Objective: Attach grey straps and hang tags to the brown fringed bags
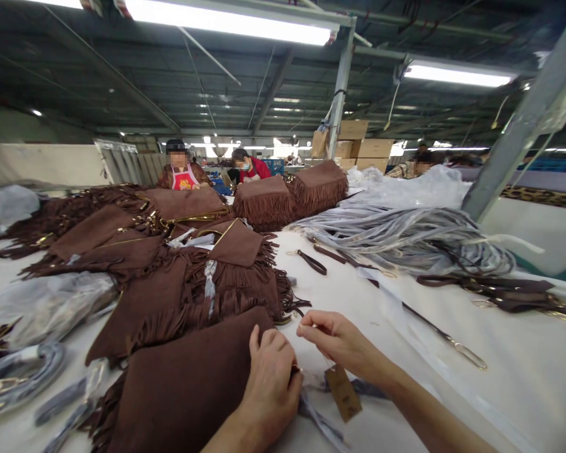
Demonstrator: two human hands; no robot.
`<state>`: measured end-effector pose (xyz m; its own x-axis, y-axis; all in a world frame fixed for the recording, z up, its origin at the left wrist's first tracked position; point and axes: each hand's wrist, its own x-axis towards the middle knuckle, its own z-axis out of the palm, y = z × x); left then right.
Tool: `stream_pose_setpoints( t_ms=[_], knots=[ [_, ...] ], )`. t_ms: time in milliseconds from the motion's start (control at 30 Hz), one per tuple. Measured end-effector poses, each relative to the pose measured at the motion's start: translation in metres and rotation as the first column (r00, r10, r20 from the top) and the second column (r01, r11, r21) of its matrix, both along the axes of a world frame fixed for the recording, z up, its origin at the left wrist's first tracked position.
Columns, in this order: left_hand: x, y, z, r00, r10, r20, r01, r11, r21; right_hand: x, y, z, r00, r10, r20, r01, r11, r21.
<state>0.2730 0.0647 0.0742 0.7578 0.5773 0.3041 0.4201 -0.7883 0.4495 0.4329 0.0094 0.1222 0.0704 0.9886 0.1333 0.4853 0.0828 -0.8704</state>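
A dark brown suede bag point(183, 384) with fringe lies in front of me. My left hand point(272, 371) grips its right edge, fingers bent over the top and thumb at the side. Just right of it, my right hand point(332, 336) is raised with thumb and forefinger pinched together. From below that hand a brown card hang tag point(343, 393) dangles on a thin string, tilted. The string's upper end is hidden by the fingers. Plastic-wrapped strap point(318, 418) pieces lie under the tag, beside the bag.
More fringed brown bags point(160, 302) are heaped ahead and left. Right of them, a pile of plastic-wrapped straps point(405, 236) and loose brown straps point(509, 292) lie on the white table point(514, 409). Several people work beyond. A metal post point(523, 119) slants at right.
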Motion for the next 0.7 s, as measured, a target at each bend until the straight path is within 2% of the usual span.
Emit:
stream_pose_setpoints(
  t_ms=[100, 267, 433, 533, 700],
  knots=[
    [-0.008, 0.001, -0.003, 0.999, 0.033, 0.016, -0.033, 0.999, -0.001, -0.007, 0.011, -0.016, 0.992, 0.111, 0.065, -0.11, 0.994, -0.025],
    [-0.019, 0.005, -0.015, 0.996, 0.077, 0.038, -0.078, 0.997, 0.009, -0.001, 0.005, -0.045, 0.984, 0.166, -0.067, -0.174, 0.975, -0.141],
    [-0.019, 0.006, -0.022, 0.995, 0.038, 0.09, -0.041, 0.999, 0.03, 0.006, 0.008, -0.049, 0.984, 0.17, 0.053, -0.165, 0.983, -0.085],
    [-0.019, 0.006, -0.022, 0.993, 0.023, 0.115, -0.028, 0.999, 0.037, 0.004, 0.014, -0.051, 0.989, 0.141, 0.053, -0.139, 0.99, -0.029],
    [-0.018, 0.004, -0.024, 0.984, 0.016, 0.178, -0.023, 0.999, 0.036, 0.003, 0.018, -0.057, 0.983, 0.171, 0.068, -0.176, 0.982, 0.072]
  ],
)
